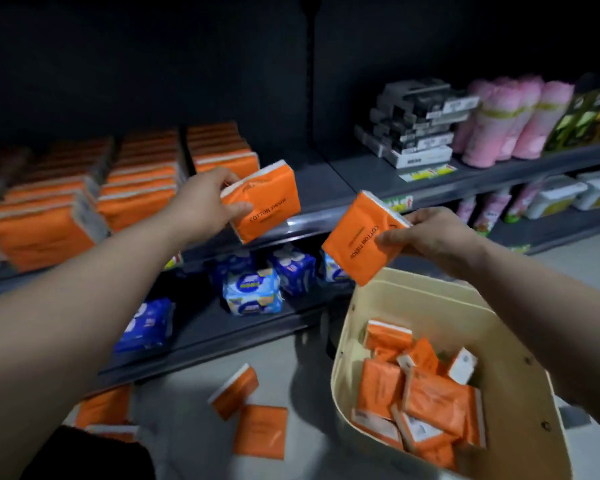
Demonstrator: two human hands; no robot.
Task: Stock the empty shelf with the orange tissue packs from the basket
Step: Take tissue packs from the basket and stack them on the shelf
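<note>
The left forearm reaches to the left hand, which grips an orange tissue pack over the shelf edge, beside the stocked rows. The right hand pinches a second pack above the cream basket, where heaped packs lie. Loose packs lie on the floor.

The scene is dim overall. The back panel above the shelf is almost black, while the left forearm and the cream basket in the foreground catch the most light, which falls from the camera's side. A pale glare streaks the shelf edge. The basket throws a soft shadow onto the floor. Everything is slightly soft; the stacked orange packs at far left smear, and the shelf lines bow toward the frame's edges.
</note>
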